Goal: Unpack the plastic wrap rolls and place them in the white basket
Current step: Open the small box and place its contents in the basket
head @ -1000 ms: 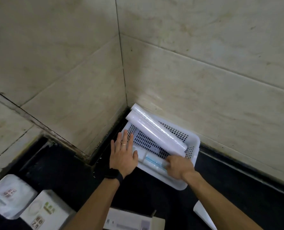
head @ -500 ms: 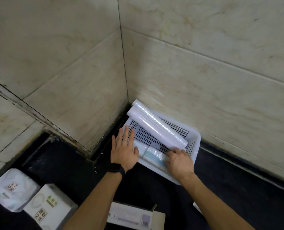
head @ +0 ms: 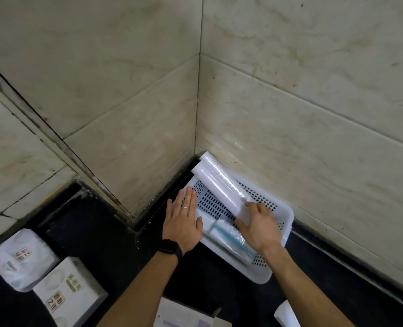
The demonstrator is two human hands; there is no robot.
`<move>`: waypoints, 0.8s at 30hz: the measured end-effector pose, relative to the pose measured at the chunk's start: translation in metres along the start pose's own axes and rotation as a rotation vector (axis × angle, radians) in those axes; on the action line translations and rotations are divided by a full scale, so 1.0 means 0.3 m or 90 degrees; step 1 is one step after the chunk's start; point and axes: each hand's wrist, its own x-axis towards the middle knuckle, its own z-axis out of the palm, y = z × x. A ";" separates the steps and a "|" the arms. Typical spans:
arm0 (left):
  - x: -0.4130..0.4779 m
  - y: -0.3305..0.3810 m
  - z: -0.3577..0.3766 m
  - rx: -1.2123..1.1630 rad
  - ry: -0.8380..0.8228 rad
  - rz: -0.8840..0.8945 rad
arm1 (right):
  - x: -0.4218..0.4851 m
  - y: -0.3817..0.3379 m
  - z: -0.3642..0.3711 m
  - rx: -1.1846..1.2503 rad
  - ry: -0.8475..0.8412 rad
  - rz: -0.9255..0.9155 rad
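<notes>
While two white printed packages [head: 44, 277] sit well apart on the dark counter, the perforated white plastic basket [head: 283, 223] fills the tiled corner. The flat, open left hand [head: 184, 223] steadies its rim; the right hand [head: 259, 226], earlier lower, now presses open-palmed on the long white plastic wrap rolls [head: 219, 182] inside.

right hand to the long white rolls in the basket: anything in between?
Nothing visible. The right hand already rests on the near end of the long rolls, which lie across the white basket with their far ends over its rim. The left hand lies flat at the basket's left edge, clear of them.
</notes>
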 end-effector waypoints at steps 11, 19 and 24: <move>-0.002 -0.001 0.012 -0.003 0.024 0.007 | 0.040 0.005 0.086 -0.102 0.014 -0.018; -0.003 -0.002 -0.001 -0.018 -0.005 0.004 | -0.084 0.033 -0.019 0.184 0.158 -0.010; 0.045 0.018 -0.065 -0.062 0.061 0.053 | -0.211 0.065 -0.121 0.422 0.291 0.060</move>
